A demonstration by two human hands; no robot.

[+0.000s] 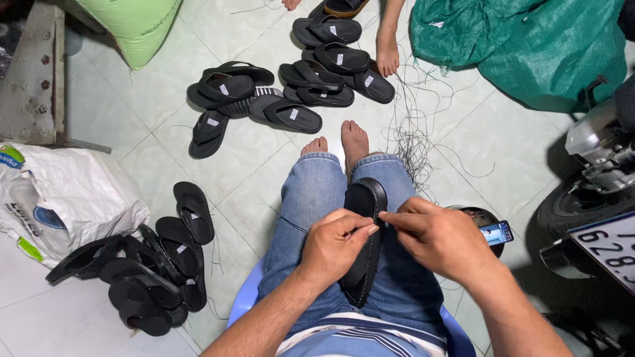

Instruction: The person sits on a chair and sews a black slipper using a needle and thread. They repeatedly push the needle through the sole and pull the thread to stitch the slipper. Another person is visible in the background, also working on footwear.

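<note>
Upper left of frame: light green sack (135, 26), bulging, lying on the tiled floor (251, 172). Left edge, mid-height: white plastic bag (63, 198), crumpled, with blue and green printed patches. Upper right: dark green tarp bag (529, 46), loosely heaped. Lower right corner: white rectangular number plate (612, 248) with dark characters on a parked motorbike (595, 172). Small white square labels sit on the footbeds of the black sandals piled at upper centre (291, 92) and at lower left (149, 264). Centre, lower half: one black sandal (364, 231) lies lengthwise along the lap on blue jeans (311, 205). Left hand (334, 248) curls around the sandal's left edge, fingers closed, thumb and forefinger pinched together at the edge. Right hand (440, 238) has thumb and forefinger pinched nearly shut, tips just beside the left thumb; a thin thread appears to run between them, too fine to confirm. Phone (497, 233) with lit screen lies just right of the right hand. Another person's bare foot (387, 56) rests beside the upper pile. Loose threads (413, 132) trail across the floor.
</note>
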